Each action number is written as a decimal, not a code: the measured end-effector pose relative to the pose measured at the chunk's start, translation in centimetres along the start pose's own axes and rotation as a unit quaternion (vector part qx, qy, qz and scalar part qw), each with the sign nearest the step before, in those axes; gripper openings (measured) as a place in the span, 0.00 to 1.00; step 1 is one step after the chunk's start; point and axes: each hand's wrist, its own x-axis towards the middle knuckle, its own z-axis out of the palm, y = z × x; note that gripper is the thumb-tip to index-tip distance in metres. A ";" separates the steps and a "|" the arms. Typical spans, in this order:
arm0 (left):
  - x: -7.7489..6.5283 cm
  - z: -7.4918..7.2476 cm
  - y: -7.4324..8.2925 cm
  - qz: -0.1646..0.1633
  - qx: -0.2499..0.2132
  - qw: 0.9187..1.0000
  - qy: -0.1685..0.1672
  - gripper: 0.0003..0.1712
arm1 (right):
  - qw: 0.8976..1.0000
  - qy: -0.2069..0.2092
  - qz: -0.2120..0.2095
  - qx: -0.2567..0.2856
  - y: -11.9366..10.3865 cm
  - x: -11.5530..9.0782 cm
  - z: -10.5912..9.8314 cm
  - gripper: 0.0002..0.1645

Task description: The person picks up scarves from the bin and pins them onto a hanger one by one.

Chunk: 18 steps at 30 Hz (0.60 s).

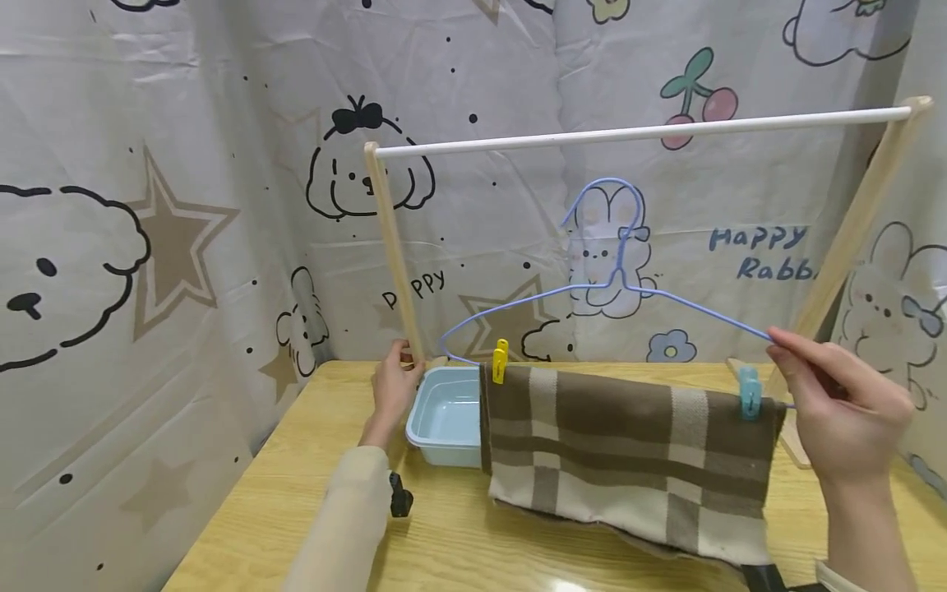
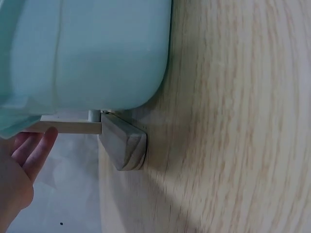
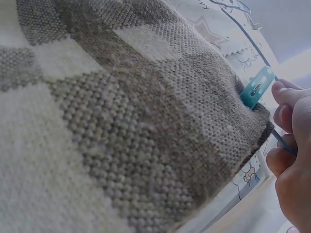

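Note:
My right hand (image 1: 851, 403) pinches the right end of a blue wire hanger (image 1: 695, 306), whose hook points up below the rack's bar. Over the hanger's lower wire hangs a brown and cream checked knitted cloth (image 1: 614, 436). A yellow clothespin (image 1: 501, 362) clips it near the left end, and a teal clothespin (image 3: 257, 87) near the right end, close to my fingertips. Low on the left, my left hand (image 1: 394, 382) grips the wooden left post (image 1: 394, 238) of a rack, its fingers reaching round the wood in the left wrist view.
A white bar (image 1: 636, 133) tops the rack, with a second wooden post (image 1: 851, 222) at right. Beside my left hand, a pale blue plastic basin (image 1: 444, 452) stands on the wooden table (image 1: 266, 510), partly behind the cloth. A printed curtain (image 1: 207, 99) hangs behind.

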 end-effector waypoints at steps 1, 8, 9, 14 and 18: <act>0.0 0.1 0.1 0.000 0.001 1.000 0.000 0.20 | 1.000 0.000 0.005 -0.011 -0.1 0.0 -0.1 0.06; 0.0 0.8 0.2 0.002 0.010 1.000 0.015 0.19 | 0.998 -0.007 0.018 -0.051 0.5 0.1 -1.1 0.06; 0.0 0.9 0.2 0.003 0.010 1.000 0.018 0.19 | 0.998 -0.009 0.018 -0.058 0.6 0.3 -1.2 0.07; 0.1 0.9 0.2 0.000 0.004 1.000 0.024 0.18 | 0.996 -0.019 0.023 -0.090 0.5 1.8 -1.7 0.10; 0.0 0.6 0.2 -0.016 -0.003 1.000 0.017 0.18 | 0.995 -0.024 0.020 -0.092 -0.1 3.3 -1.6 0.10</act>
